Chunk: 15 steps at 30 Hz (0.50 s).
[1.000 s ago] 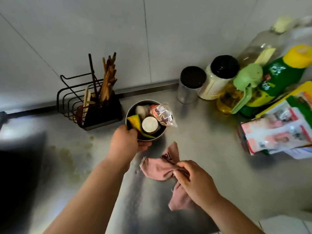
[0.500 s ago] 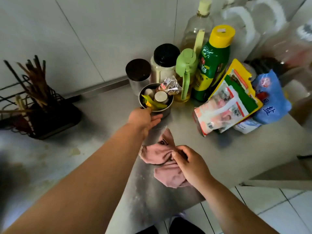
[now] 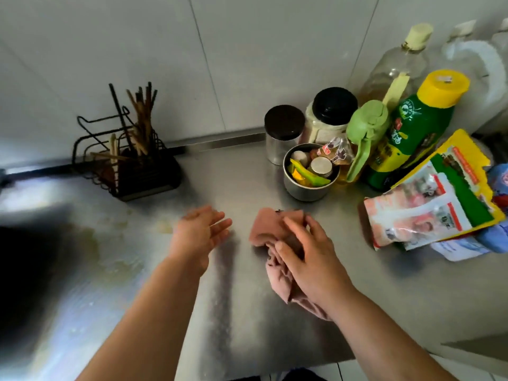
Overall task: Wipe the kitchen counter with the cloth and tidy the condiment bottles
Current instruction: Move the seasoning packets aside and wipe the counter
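The right hand [image 3: 313, 257] grips a pink cloth [image 3: 264, 229], bunched between thumb and spread fingers on the steel counter [image 3: 247, 320]. One crumpled end lies ahead of the fingers and the other trails under the wrist. The left hand [image 3: 200, 232] hovers just beside it, fingers relaxed, holding nothing. Yellowish stains [image 3: 110, 243] mark the counter to the left. Against the wall stand a clear oil bottle [image 3: 390, 67], a yellow-capped green bottle [image 3: 412, 127], a green-lidded oil dispenser [image 3: 365, 133], a black-lidded jar [image 3: 330, 116] and a dark-lidded glass jar [image 3: 283, 133]. Seasoning packets [image 3: 428, 202] lean at the right. A steel bowl [image 3: 305, 185] of small items sits before the jars, beyond the cloth.
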Each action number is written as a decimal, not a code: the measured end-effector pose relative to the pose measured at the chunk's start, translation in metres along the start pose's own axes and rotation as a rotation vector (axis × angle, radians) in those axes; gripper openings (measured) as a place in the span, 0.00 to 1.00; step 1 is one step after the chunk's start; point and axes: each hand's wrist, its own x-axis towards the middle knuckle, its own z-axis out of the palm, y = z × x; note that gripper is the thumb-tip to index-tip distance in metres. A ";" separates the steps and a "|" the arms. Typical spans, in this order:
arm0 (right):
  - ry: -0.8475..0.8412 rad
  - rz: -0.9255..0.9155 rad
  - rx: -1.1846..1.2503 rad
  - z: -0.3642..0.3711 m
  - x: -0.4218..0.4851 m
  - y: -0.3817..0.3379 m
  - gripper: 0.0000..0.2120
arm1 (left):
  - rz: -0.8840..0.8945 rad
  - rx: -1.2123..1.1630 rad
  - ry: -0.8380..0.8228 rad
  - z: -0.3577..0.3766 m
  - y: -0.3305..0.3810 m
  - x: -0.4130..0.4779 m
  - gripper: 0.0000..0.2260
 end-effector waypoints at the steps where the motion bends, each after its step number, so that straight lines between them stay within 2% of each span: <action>1: -0.015 -0.021 -0.204 0.009 0.004 0.002 0.31 | 0.006 -0.012 0.039 -0.010 0.002 0.001 0.07; 2: -0.059 -0.075 -0.373 0.025 0.013 -0.002 0.34 | 0.023 -0.037 0.089 -0.029 0.008 0.004 0.07; 4: -0.143 -0.151 -0.529 0.053 0.022 -0.007 0.33 | 0.069 -0.071 0.155 -0.057 0.019 0.009 0.08; 7: -0.047 -0.176 -0.569 0.073 0.041 -0.017 0.30 | 0.139 -0.110 0.255 -0.089 0.043 0.021 0.09; 11: 0.035 -0.222 -0.600 0.085 0.083 -0.042 0.29 | 0.145 -0.097 0.329 -0.128 0.081 0.043 0.03; 15: 0.009 -0.223 -0.663 0.096 0.128 -0.058 0.29 | 0.112 -0.050 0.315 -0.156 0.115 0.073 0.18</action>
